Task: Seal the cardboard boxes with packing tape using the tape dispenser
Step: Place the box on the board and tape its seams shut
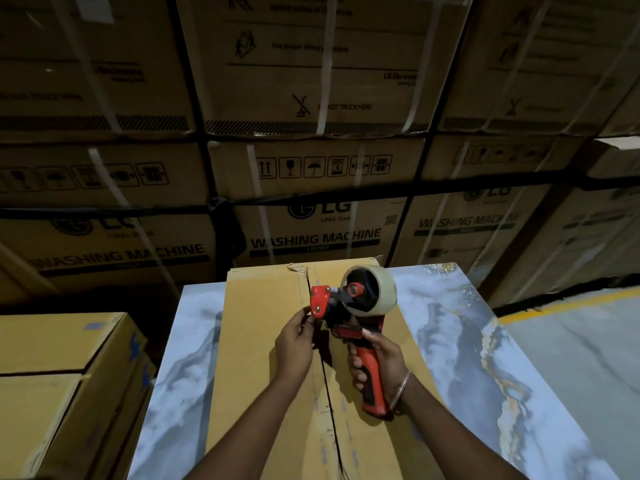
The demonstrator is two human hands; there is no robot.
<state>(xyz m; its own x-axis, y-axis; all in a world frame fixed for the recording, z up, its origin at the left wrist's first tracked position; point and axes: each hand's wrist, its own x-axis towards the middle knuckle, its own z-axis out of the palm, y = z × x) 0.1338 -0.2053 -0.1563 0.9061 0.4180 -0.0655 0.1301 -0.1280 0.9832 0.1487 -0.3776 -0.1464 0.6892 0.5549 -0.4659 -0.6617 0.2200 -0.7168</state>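
Note:
A long brown cardboard box (256, 358) lies on a marbled table (485, 375), its two top flaps meeting at an open centre seam with old tape remnants. Above the seam I hold a red and black tape dispenser (349, 306) carrying a roll of clear packing tape (379, 289). My right hand (379, 362) grips its red handle. My left hand (294, 337) pinches at the dispenser's red front plate, where the tape end would be; the tape end itself is too thin to make out.
A wall of strapped washing machine cartons (311, 202) rises just behind the table. Two smaller cardboard boxes (59, 375) stand stacked at the left. Grey floor with a yellow line (571, 299) shows at the right.

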